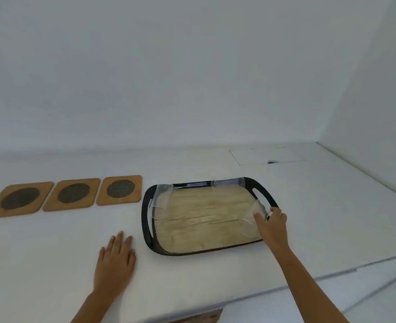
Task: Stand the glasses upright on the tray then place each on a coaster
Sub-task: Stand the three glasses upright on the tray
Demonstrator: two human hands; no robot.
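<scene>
A black-rimmed tray (145, 220) with a wood-grain floor sits right of centre on the white counter. Three clear glasses lie on their sides in it: one (161, 202) along the left edge, one (227, 183) along the back rim, one (254, 220) at the right edge. My right hand (271, 223) is wrapped around the right glass, which is tilted with its mouth toward me. My left hand (115, 255) rests flat on the counter, fingers spread, left of the tray's near corner. Three wooden coasters (120, 190) (72, 194) (18, 199) with dark round centres lie in a row left of the tray.
White walls rise behind and to the right. A square hatch (267, 156) with a small dark hole is set in the counter behind the tray. The counter's front edge (285, 290) runs diagonally at lower right.
</scene>
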